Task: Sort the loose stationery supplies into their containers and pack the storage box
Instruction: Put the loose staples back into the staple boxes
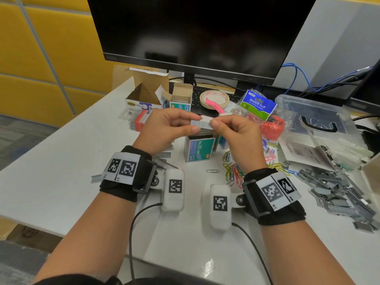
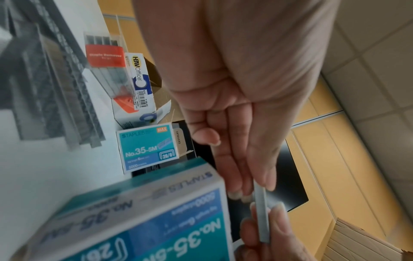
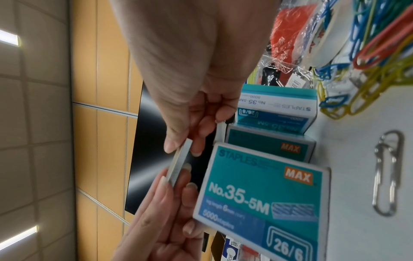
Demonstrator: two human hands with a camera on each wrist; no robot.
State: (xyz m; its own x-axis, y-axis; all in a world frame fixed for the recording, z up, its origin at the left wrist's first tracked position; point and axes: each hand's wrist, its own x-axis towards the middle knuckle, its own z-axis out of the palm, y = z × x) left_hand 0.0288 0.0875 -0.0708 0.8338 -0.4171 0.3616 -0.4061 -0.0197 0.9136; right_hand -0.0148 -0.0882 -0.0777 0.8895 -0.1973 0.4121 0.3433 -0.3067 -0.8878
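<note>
Grey staple strip (image 1: 200, 122), held level above the table, one end pinched in each hand. Directly below it an upright teal staple box (image 1: 198, 148), "No.35-5M". Second teal box (image 1: 181, 102) farther back, top flap open. Loose staple strips (image 1: 337, 189) heaped at right. Coloured paper clips (image 1: 234, 170) scattered near centre. Clear storage box (image 1: 316, 120) at right rear.
</note>
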